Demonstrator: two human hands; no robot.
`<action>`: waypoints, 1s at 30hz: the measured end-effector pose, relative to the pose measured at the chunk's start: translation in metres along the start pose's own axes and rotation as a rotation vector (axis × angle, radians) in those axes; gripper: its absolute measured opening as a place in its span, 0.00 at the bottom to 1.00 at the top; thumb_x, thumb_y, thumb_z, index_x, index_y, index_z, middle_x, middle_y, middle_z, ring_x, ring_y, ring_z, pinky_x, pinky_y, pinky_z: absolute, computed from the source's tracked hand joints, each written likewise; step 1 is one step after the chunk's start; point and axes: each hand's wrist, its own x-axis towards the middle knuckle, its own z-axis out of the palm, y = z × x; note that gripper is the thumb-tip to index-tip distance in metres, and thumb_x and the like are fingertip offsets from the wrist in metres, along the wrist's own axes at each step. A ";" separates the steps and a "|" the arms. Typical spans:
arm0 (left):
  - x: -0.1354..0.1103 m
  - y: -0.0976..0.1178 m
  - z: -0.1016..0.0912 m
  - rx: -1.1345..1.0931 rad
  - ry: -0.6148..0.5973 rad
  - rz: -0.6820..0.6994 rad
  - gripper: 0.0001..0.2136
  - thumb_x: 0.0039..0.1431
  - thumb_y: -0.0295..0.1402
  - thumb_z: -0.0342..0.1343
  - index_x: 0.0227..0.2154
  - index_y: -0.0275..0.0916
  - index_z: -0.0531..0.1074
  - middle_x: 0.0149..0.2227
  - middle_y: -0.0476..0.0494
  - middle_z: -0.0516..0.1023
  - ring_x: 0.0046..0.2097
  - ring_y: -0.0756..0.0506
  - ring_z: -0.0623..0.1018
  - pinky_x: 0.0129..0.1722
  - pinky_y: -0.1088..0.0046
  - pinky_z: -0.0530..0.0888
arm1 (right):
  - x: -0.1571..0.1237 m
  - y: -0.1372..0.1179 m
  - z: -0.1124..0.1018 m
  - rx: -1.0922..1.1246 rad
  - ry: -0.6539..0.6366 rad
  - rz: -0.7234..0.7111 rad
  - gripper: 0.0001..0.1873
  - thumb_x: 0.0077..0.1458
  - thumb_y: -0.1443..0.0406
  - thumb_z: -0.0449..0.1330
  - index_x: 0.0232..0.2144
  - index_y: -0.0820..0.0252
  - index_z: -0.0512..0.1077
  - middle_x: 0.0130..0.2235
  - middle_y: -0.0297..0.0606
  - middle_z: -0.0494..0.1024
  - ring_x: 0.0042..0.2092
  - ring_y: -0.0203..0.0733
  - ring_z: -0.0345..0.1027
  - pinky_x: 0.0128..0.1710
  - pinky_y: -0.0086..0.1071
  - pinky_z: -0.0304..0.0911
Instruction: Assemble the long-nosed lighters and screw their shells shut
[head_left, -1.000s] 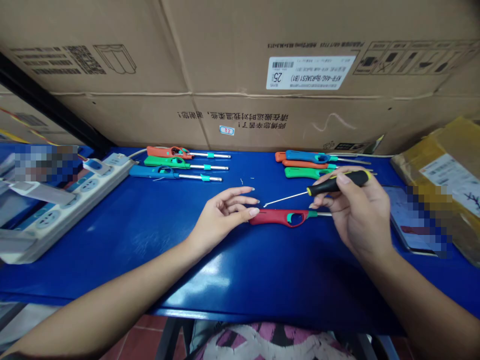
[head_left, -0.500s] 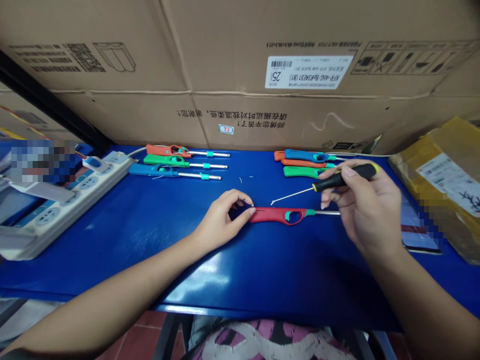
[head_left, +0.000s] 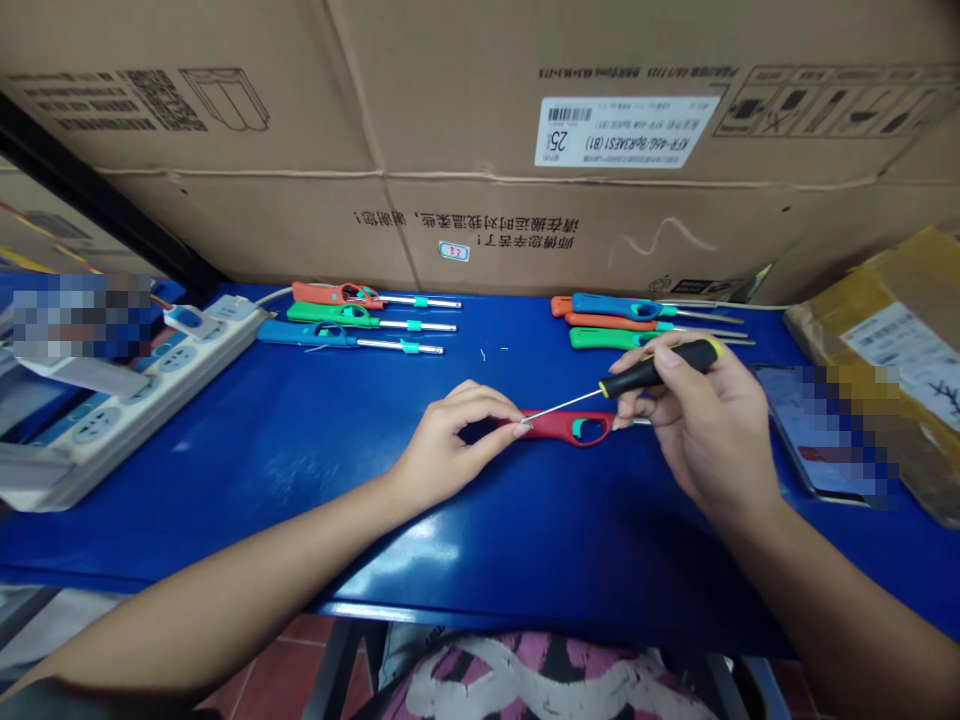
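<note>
Pixelation hides much of the phone (head_left: 784, 410), and tiny white bits (head_left: 483, 354) are unclear

The red plastic lighter (head_left: 559, 428) has a smooth, moulded, softly shiny body, and its slim metal barrel (head_left: 641, 421) looks bright. The screwdriver handle (head_left: 660, 365) is smooth black plastic, and its thin steel shaft (head_left: 562, 405) gleams. The blue worktop (head_left: 600, 560) is glossy, with pale reflections across its surface. The spare lighters (head_left: 330, 312) share the same smooth plastic and metal barrels. The power strip (head_left: 135, 410) is matt off-white plastic. Behind everything, the cardboard cartons (head_left: 225, 220) are matt and brown, with creased seams and a smooth white paper label (head_left: 626, 130).
</note>
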 end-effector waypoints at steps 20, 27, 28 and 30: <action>-0.003 -0.005 -0.005 0.324 -0.086 0.232 0.04 0.64 0.32 0.62 0.35 0.40 0.81 0.35 0.46 0.84 0.39 0.45 0.77 0.43 0.65 0.67 | -0.007 0.002 -0.008 -0.079 -0.227 -0.209 0.05 0.61 0.65 0.64 0.40 0.55 0.71 0.37 0.35 0.81 0.25 0.36 0.74 0.23 0.34 0.74; -0.002 -0.010 -0.006 0.375 -0.059 0.279 0.04 0.64 0.32 0.62 0.36 0.39 0.81 0.35 0.46 0.83 0.39 0.46 0.77 0.42 0.66 0.69 | -0.009 0.004 -0.006 -0.088 -0.254 -0.247 0.05 0.62 0.65 0.63 0.42 0.52 0.72 0.39 0.35 0.81 0.26 0.37 0.75 0.24 0.35 0.74; -0.002 -0.011 -0.006 0.367 -0.060 0.279 0.04 0.64 0.32 0.62 0.36 0.39 0.81 0.35 0.46 0.83 0.39 0.46 0.77 0.43 0.65 0.70 | -0.009 0.005 -0.006 -0.086 -0.251 -0.245 0.05 0.62 0.65 0.63 0.41 0.53 0.72 0.38 0.35 0.81 0.26 0.37 0.75 0.24 0.35 0.74; -0.002 -0.012 -0.005 0.352 -0.068 0.279 0.04 0.64 0.32 0.62 0.37 0.38 0.80 0.37 0.45 0.83 0.39 0.46 0.77 0.44 0.64 0.71 | -0.010 0.005 -0.005 -0.089 -0.250 -0.241 0.05 0.62 0.65 0.63 0.41 0.54 0.72 0.38 0.35 0.81 0.26 0.37 0.75 0.24 0.35 0.75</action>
